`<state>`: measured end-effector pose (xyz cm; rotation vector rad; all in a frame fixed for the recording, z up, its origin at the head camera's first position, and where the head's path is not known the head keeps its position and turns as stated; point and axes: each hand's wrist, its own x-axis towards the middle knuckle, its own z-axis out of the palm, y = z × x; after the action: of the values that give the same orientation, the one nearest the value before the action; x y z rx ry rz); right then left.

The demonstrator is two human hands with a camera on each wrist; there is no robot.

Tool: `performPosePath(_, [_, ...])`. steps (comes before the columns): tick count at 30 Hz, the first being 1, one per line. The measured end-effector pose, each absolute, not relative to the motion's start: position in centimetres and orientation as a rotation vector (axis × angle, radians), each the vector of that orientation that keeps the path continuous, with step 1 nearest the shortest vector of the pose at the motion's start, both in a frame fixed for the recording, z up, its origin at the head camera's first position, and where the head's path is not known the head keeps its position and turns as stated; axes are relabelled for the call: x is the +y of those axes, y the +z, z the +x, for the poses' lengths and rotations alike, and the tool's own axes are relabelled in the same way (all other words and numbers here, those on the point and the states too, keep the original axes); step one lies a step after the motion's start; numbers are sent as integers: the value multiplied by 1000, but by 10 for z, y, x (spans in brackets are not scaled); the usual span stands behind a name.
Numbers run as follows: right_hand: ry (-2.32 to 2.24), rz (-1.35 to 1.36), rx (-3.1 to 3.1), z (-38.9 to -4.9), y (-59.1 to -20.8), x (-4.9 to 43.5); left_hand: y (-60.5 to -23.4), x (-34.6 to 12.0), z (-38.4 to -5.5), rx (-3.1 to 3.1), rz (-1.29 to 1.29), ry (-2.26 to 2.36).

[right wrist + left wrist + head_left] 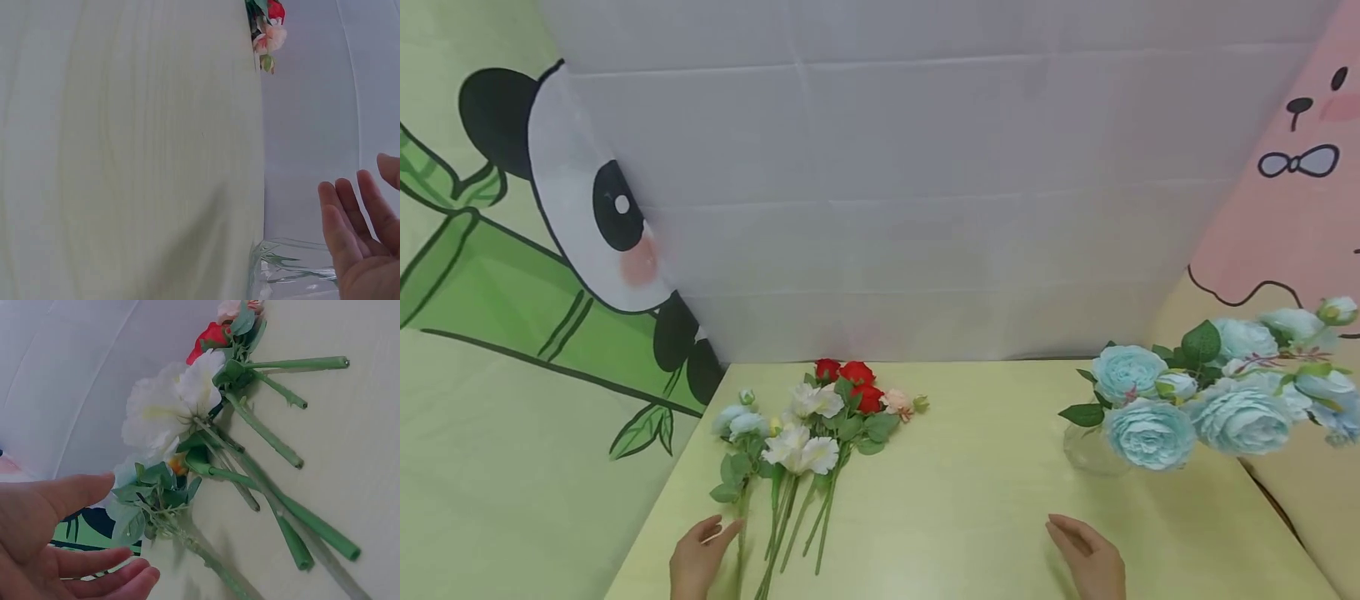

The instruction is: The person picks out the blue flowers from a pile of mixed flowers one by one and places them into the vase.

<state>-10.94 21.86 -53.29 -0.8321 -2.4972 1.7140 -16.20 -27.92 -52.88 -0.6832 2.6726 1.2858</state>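
My left hand (698, 557) hovers by the stem of a pale blue flower (747, 423) at the table's left, its fingers relaxed and holding nothing. In the left wrist view the thumb and fingers (75, 490) stand apart, with leaves and a green stem (209, 559) beyond them. Beside it lie white flowers (801, 450), red roses (859, 375) and a pink flower (897, 402), stems toward me. My right hand (1088, 557), also relaxed and holding nothing, is in front of a clear glass vase (1090, 450). Large light blue flowers (1150, 433) stand in the vase, leaning right.
The pale yellow table (970, 483) reaches back to a white cloth backdrop (925, 208). A panda-and-bamboo printed cloth (587, 200) hangs at the left, a pink printed one (1262, 225) at the right. The blue flowers overhang the table's right side.
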Motion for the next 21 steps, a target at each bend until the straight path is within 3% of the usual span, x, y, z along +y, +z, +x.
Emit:
performPosePath(10, [1749,-889,-2475,-103,-535,237,-545,-288,-158,2556,-648,1241])
performPosePath(21, [1791,-1041,-2410,-87,-540,270,-573,-291,-166,2475,-725,1491])
